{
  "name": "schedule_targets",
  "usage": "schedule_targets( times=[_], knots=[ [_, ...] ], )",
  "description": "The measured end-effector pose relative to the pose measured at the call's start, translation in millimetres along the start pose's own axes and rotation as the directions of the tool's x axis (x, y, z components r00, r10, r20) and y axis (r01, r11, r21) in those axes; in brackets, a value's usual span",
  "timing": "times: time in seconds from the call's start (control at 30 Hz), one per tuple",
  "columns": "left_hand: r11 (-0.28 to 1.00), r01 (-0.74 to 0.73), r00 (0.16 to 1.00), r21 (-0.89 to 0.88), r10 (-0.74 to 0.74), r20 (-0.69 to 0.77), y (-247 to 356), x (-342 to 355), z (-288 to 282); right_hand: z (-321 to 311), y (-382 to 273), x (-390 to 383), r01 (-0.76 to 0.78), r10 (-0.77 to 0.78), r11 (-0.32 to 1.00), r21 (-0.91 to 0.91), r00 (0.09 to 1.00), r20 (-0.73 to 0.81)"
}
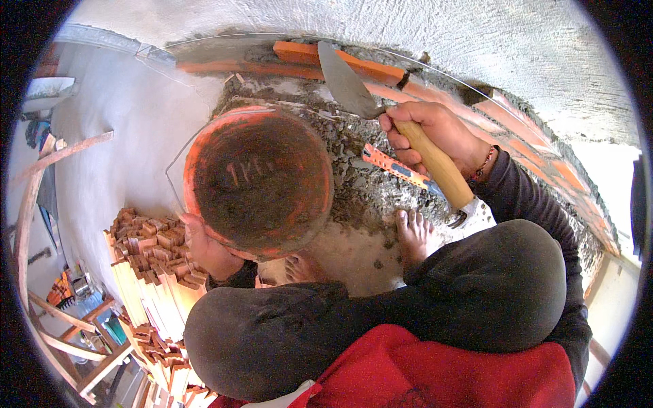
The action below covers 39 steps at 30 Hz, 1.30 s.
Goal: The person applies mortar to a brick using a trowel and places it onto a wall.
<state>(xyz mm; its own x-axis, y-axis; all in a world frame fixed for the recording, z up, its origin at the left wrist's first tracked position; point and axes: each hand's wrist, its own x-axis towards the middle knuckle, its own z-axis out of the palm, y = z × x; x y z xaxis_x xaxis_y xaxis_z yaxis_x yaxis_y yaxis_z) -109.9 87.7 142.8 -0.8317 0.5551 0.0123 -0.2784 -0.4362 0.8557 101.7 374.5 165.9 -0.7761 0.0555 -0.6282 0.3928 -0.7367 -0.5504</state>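
Note:
My left hand (pixel 206 250) grips the lower left edge of an orange bucket (pixel 262 180). Its round face, toward me, is coated in dark mortar with a few scratched marks; I cannot tell whether this is the inside or the underside. A thin wire handle curves along its left side. In my right hand (pixel 442 132) is a pointed trowel, held by its wooden handle (pixel 435 163), with the grey blade (pixel 345 83) pointing up and away over the rubble. Below that hand lies a hammer with an orange, perforated grip (pixel 394 170), its head partly hidden by the trowel handle.
A low course of orange bricks (pixel 524 132) runs along the rough wall, with a loose brick (pixel 367 68) at its far end and a string (pixel 435 68) stretched above. Stacked bricks (pixel 153 251) stand at left, near wooden poles (pixel 30 211). My bare feet (pixel 413 238) rest among mortar crumbs.

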Motion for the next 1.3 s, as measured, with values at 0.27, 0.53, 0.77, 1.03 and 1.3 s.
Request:
schedule_targets(
  times=[0.27,0.53,0.77,1.03,1.3],
  knots=[
    [0.998,0.008,1.0,0.058,-0.006,-0.025,1.0,3.7,-6.6,-3.3,14.9,-26.1,0.052,-0.03,0.991,0.12,0.984,-0.177],
    [0.998,0.022,0.999,0.05,-0.021,-0.025,-8.0,7.8,-1.9,-34.0,38.7,-57.8,0.091,-0.066,0.973,0.214,0.99,-0.124],
    [0.998,0.024,0.999,0.059,-0.023,-0.026,-9.7,8.1,2.0,-99.4,43.4,-81.4,0.007,-0.047,0.932,0.363,0.994,0.101],
    [0.997,0.029,0.999,0.07,-0.027,-0.024,-11.4,7.6,8.8,-149.2,38.8,-100.6,-0.057,-0.038,0.912,0.406,0.974,0.223],
    [0.996,0.034,0.999,0.086,-0.032,-0.031,-13.4,8.9,10.9,-144.6,33.6,-101.5,-0.066,-0.038,0.91,0.409,0.97,0.24]
  ],
)
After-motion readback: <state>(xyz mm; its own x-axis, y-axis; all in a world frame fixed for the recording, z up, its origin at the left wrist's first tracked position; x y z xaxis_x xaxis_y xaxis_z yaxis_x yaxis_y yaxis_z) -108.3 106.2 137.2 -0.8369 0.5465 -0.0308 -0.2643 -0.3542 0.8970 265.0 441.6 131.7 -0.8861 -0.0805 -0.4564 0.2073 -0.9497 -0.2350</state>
